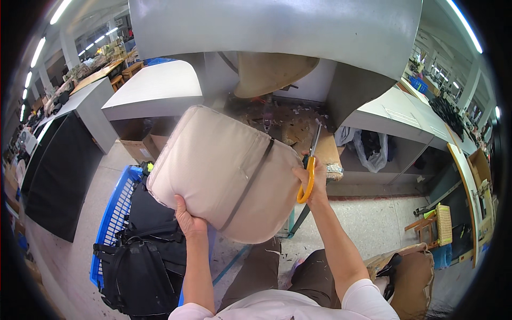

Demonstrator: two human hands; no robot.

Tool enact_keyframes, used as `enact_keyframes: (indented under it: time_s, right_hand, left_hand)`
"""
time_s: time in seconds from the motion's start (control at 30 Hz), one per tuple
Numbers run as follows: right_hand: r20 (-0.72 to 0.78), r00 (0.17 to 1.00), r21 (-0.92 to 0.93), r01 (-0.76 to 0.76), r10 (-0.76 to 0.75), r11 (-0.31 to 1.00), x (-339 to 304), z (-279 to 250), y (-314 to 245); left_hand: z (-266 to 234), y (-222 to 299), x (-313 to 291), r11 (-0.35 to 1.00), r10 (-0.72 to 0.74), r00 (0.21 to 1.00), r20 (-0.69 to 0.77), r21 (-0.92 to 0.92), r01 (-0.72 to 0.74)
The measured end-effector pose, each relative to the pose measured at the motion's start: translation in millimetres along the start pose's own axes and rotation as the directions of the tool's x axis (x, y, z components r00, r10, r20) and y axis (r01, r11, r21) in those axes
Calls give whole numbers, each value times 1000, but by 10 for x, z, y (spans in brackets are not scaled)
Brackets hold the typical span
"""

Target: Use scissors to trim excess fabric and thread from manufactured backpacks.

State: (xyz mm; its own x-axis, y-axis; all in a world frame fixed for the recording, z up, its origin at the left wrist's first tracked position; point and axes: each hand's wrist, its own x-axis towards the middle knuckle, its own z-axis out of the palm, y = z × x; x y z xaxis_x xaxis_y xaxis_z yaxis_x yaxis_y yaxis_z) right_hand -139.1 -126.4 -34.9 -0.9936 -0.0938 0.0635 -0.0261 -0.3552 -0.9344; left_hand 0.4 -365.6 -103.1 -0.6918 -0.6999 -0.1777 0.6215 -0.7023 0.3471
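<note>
A large beige padded fabric panel [213, 165], with rounded corners and a dark strap [248, 184] across it, is held up tilted before me. My left hand [189, 217] grips its lower left edge, the thumb on the face and the other fingers hidden behind. My right hand [316, 178] closes on scissors with orange handles [306, 184], their blades [317, 136] pointing up and away. Fingers of that hand also touch the panel's right edge.
Beyond the panel, a grey metal hood [277, 26] hangs over a scrap-littered bench recess. At lower left, a blue basket [109, 229] holds black backpacks [138, 266]. An opened cardboard box [418, 277] stands at lower right. White worktops [154, 82] flank the hood.
</note>
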Motion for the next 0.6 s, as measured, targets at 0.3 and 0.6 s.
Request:
enact_keyframes:
  time_s: [0.3,0.6]
  right_hand:
    - [-42,999,-91,21,-25,996,-58,-121,-63]
    - [-46,999,-120,15,-21,993,-125,-197,-99]
  left_hand:
    - [-57,-110,-58,997,-49,999,7,-53,49]
    - [-42,-154,-109,999,-49,998,26,-8,49]
